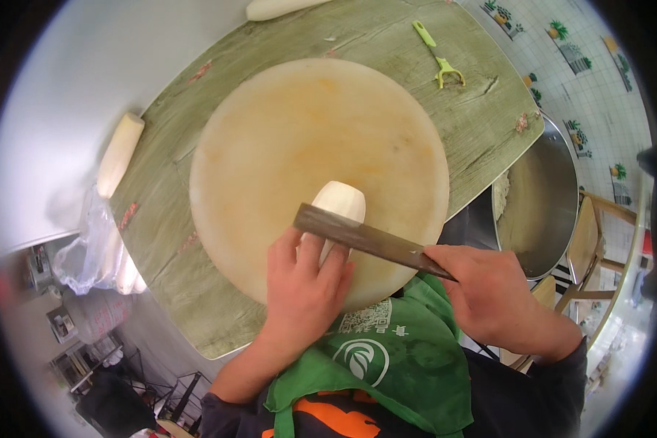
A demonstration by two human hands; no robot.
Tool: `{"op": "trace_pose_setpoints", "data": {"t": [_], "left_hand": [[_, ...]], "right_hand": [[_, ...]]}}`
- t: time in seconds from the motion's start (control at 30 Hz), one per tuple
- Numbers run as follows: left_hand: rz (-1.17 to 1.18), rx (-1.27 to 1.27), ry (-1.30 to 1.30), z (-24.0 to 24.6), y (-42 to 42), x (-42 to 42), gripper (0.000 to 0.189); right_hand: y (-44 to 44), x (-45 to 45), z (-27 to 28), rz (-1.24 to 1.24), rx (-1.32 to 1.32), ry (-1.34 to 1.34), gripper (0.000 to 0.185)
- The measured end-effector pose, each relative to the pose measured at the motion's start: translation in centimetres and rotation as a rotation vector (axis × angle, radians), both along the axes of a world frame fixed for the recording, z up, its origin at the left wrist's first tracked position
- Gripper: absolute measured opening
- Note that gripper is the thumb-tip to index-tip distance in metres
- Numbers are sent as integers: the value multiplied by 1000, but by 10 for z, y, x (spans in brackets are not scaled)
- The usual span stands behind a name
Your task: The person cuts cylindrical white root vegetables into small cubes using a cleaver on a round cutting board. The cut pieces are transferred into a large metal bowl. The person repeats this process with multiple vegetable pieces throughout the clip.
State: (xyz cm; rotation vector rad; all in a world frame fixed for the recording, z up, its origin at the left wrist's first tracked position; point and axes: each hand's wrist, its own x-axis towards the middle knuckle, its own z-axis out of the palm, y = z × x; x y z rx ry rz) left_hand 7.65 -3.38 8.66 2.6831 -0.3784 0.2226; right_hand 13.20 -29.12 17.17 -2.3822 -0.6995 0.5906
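Note:
On the round cutting board [317,120] lies a white peeled root vegetable [340,200], probably a daikon radish, near the edge closest to me. My left hand [309,279] holds its near end, fingers spread over it. My right hand [487,293] grips the handle end of a cleaver-like knife [372,241], seen almost edge-on from above. The blade lies across the vegetable, just ahead of my left fingertips, its tip end at the left. Whether the blade has entered the vegetable cannot be told.
A green peeler [439,57] rests on the wood-patterned table [169,148] beyond the board. One peeled root [120,154] lies at the left edge, another [284,6] at the far edge. A plastic bag [90,257] hangs left. A large metal pot [542,208] with pale contents stands right, near wooden chairs.

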Motion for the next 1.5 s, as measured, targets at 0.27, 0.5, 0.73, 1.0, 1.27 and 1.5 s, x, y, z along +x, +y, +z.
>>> {"op": "trace_pose_setpoints", "data": {"t": [0.27, 0.5, 0.73, 1.0, 1.27, 1.5], "left_hand": [[7, -46, 71, -10, -1, 0, 50], [37, -55, 22, -8, -7, 2, 50], [76, -102, -17, -2, -1, 2, 44], [-4, -128, -14, -8, 12, -24, 38], [31, -133, -23, -12, 14, -32, 39], [57, -139, -87, -18, 15, -27, 37]], "right_hand": [[17, 20, 18, 103, -237, 124, 39], [50, 56, -32, 270, -223, 192, 18], [64, 39, -58, 159, -77, -70, 19], [22, -8, 18, 149, -153, -138, 19], [28, -17, 11, 157, -148, -119, 18], [51, 6, 13, 264, -150, -79, 19]]}}
